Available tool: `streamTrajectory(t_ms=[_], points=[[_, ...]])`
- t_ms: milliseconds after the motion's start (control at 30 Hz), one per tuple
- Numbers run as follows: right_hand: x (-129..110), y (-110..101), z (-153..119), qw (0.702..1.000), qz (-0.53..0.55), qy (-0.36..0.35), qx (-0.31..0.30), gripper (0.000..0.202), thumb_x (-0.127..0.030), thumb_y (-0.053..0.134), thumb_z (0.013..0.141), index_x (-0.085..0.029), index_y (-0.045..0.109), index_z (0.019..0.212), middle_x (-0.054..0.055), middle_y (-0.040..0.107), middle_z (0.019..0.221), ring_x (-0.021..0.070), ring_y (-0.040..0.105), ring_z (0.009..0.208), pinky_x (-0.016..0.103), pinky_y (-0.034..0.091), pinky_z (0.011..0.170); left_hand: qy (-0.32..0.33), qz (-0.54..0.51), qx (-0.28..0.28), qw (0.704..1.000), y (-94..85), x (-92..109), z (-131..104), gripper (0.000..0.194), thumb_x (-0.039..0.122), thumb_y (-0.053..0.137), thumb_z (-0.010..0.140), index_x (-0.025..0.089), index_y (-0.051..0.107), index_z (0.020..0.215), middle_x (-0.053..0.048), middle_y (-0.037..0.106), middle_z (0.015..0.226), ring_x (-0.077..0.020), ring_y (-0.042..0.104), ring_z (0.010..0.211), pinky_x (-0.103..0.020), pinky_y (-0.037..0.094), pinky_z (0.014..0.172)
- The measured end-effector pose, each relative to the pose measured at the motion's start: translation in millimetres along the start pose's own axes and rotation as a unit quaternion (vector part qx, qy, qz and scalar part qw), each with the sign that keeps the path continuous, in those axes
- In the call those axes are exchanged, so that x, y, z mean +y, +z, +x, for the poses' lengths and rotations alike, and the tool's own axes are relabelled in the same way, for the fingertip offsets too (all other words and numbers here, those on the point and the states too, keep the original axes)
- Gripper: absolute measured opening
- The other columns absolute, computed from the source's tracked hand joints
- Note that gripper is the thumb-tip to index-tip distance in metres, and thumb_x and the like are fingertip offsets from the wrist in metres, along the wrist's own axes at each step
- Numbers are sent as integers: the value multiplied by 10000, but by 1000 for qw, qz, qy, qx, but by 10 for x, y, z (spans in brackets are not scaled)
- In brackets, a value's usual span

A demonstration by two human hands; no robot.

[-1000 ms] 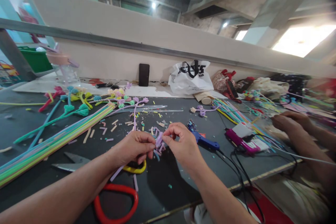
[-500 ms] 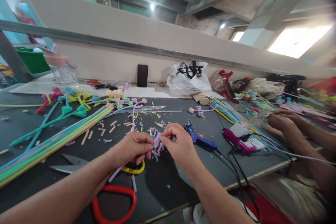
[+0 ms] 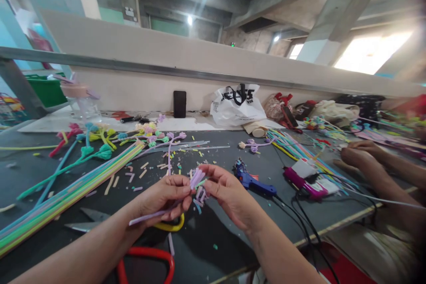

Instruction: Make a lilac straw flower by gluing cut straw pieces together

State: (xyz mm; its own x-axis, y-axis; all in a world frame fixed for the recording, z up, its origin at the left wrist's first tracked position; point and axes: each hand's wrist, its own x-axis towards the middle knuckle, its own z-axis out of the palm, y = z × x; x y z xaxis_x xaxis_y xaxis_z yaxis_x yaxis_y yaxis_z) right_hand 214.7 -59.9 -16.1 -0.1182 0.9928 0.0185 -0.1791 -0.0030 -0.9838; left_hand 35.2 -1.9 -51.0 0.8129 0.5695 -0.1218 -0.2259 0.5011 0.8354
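My left hand (image 3: pixel 173 195) is closed around a lilac pipe cleaner (image 3: pixel 143 218), whose long end sticks out to the lower left. At its upper end stands a bundle of short lilac pipe-cleaner pieces (image 3: pixel 197 178). My right hand (image 3: pixel 224 191) pinches at that bundle, and a short pale green piece (image 3: pixel 200 183) shows by its fingertips. Loose lilac pieces (image 3: pixel 201 194) lie on the table just below. Under my left forearm rest large scissors with a yellow handle loop (image 3: pixel 171 225) and a red one (image 3: pixel 149 253).
Long pastel pipe cleaners (image 3: pixel 76 188) lie at left, near finished pipe-cleaner flowers (image 3: pixel 103 151). A blue glue gun (image 3: pixel 258 184) and a magenta one (image 3: pixel 304 184) trail black cables at right. A co-worker's hands (image 3: pixel 361 155) are far right. A phone (image 3: pixel 179 104) and white bag (image 3: pixel 236 105) stand behind.
The lilac bundle has been raised and turned upright between my hands, and the pipe cleaner's long end now shows across my left hand. A pale green piece has appeared at my right fingertips.
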Motion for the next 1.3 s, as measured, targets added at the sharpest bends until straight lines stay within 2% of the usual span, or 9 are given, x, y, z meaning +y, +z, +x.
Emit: streamTrajectory(t_ms=[67, 133, 333, 600, 833, 933, 1167, 1233, 1300], points=[[-8, 22, -9, 996, 57, 36, -61, 391, -236, 702, 670, -197, 588, 1042, 34, 605, 947, 127, 555, 785, 224, 415, 679, -7, -11, -17, 1000, 14, -6, -3, 109, 232, 582, 780, 130, 549, 762, -5, 601, 569, -25, 449, 299, -109, 251, 282], [-23, 41, -14, 990, 91, 54, -92, 368, -210, 726, 637, -179, 619, 988, 31, 615, 919, 121, 565, 775, 221, 413, 692, -13, -18, -26, 999, 20, -16, -1, 106, 224, 578, 786, 122, 555, 768, -11, 605, 569, -29, 465, 310, -106, 275, 285], [48, 70, 12, 985, 121, 65, -102, 260, -194, 728, 629, -149, 657, 875, 25, 645, 836, 121, 584, 732, 241, 413, 723, -20, -11, -33, 999, 56, -23, 6, 161, 253, 614, 763, 109, 548, 733, -29, 625, 572, -49, 506, 329, -107, 348, 290], [215, 141, 73, 995, 95, 24, -30, 233, -255, 750, 611, -122, 674, 787, 4, 627, 591, 112, 540, 551, 250, 389, 605, 22, -14, -5, 1000, 123, -57, 51, 192, 265, 648, 736, 119, 523, 751, -13, 621, 564, -48, 508, 329, -106, 388, 294], [191, 130, 81, 996, 78, 0, 47, 178, -261, 750, 596, -126, 667, 676, -5, 612, 586, 88, 486, 521, 223, 353, 548, 14, 53, -15, 998, 127, -95, 50, 209, 332, 583, 780, 145, 490, 769, -27, 640, 580, -81, 547, 356, -135, 409, 305], [179, 94, 91, 994, 69, -5, 86, 187, -275, 746, 592, -129, 653, 664, -15, 594, 580, 83, 464, 525, 219, 350, 547, 8, 85, -11, 996, 156, -99, 34, 199, 314, 596, 763, 159, 471, 755, -17, 639, 576, -76, 529, 339, -126, 373, 290], [138, -62, 150, 983, -45, -28, 177, 235, -341, 685, 636, -136, 574, 606, -62, 483, 518, 63, 369, 499, 210, 301, 540, -17, 228, 62, 972, 291, -112, 4, 152, 228, 600, 710, 182, 457, 730, 35, 608, 519, -44, 432, 279, -110, 241, 265], [99, -133, 147, 981, -59, -29, 181, 233, -330, 683, 627, -134, 565, 585, -65, 469, 507, 63, 364, 502, 211, 292, 544, -26, 250, 52, 966, 284, -102, -20, 142, 261, 593, 723, 180, 477, 738, 29, 616, 541, -43, 432, 294, -120, 246, 282], [46, -183, 118, 981, -75, -24, 176, 215, -303, 689, 615, -128, 571, 575, -64, 465, 499, 65, 364, 502, 211, 284, 539, -31, 249, 13, 968, 252, -74, -45, 184, 325, 602, 731, 165, 512, 733, 1, 637, 597, -51, 478, 366, -137, 317, 348]])
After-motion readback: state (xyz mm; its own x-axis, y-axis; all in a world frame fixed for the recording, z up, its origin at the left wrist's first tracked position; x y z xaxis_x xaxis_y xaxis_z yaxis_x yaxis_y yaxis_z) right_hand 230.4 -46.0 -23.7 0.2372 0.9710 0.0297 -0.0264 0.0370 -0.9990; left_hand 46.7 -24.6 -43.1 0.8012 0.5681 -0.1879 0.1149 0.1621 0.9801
